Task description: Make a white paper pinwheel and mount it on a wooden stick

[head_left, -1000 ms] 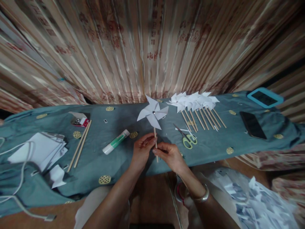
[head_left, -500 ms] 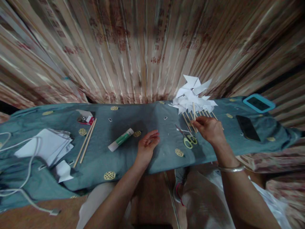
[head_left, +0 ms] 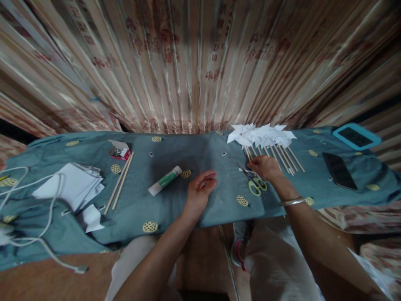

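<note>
The right hand (head_left: pixel 265 167) is at the pale wooden sticks (head_left: pixel 296 159) of overlapping white paper pinwheels (head_left: pixel 265 136), their heads at its 12 o'clock; whether its fingers clamp a stick, I cannot tell. Green-handled metal scissors (head_left: pixel 251 179) lie at its 7 o'clock. The left hand (head_left: pixel 200 191) has loosely curled fingers, slightly apart, a white-and-green cylindrical tube (head_left: pixel 165 180) on the worktop (head_left: pixel 200 152) at its 9 o'clock.

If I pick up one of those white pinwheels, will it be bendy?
The pinwheels would probably bend or crease easily at the blades, which look like thin folded paper. Their sticks look straight and slim, so likely stiff but light. One might snag its neighbours, because the blades overlap.
</note>
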The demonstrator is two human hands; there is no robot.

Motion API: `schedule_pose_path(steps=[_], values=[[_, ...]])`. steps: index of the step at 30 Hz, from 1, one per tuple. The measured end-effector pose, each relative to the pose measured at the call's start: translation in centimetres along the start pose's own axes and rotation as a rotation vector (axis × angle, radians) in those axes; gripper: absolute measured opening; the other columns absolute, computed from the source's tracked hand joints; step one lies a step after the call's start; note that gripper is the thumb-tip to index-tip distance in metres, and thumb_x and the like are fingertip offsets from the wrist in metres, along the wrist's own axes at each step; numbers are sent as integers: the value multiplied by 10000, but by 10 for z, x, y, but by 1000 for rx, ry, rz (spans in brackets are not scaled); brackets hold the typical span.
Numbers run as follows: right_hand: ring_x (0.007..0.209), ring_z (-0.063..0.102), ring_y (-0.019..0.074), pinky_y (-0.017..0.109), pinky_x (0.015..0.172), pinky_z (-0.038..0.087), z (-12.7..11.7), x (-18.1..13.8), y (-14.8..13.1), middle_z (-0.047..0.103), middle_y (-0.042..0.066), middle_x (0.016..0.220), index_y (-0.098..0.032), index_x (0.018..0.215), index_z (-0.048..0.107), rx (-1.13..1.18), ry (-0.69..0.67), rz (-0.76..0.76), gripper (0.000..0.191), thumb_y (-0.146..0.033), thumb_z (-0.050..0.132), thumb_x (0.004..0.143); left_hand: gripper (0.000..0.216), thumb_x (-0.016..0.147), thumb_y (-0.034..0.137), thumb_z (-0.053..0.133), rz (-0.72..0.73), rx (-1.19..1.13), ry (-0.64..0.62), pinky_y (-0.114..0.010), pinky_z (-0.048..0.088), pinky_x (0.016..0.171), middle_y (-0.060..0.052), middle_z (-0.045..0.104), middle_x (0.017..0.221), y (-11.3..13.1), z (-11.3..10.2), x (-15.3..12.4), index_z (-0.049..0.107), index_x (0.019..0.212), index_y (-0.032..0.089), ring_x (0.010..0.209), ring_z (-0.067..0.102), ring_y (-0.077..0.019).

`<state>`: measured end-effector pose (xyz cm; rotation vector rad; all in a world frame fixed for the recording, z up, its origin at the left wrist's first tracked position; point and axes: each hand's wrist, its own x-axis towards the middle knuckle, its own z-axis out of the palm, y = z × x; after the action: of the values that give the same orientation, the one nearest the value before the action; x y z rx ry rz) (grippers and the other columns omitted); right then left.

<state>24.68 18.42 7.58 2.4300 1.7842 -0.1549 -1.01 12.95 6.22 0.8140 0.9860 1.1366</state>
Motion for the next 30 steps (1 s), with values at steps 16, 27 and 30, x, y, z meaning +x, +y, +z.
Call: schedule_pose_path(steps=[16, 27, 30], values=[[860, 695, 223, 279, 704, 466, -2, 10, -3, 758, 71, 878, -208, 874, 781, -32, -70, 18, 283, -430, 610, 832, 288, 657, 233, 754, 10, 25, 0, -305, 505, 850, -58, 740, 950, -1, 0, 0, 744, 941, 187, 867, 657, -172], [947, 678, 230, 283, 799, 475, 2, 8, -1, 746, 95, 980, -196, 965, 754, -35, -30, -15, 253, -378, 621, 850, 290, 646, 253, 760, -10, 38, -2, -320, 500, 868, -56, 747, 965, 2, 2, -2, 742, 929, 190, 861, 661, -173], [945, 678, 231, 285, 799, 474, 3, 8, -1, 744, 95, 970, -191, 958, 749, -48, -23, -27, 229, -349, 624, 848, 296, 653, 267, 757, -11, 54, -12, -336, 496, 885, -59, 745, 971, 2, 2, -3, 738, 938, 188, 872, 663, -181]])
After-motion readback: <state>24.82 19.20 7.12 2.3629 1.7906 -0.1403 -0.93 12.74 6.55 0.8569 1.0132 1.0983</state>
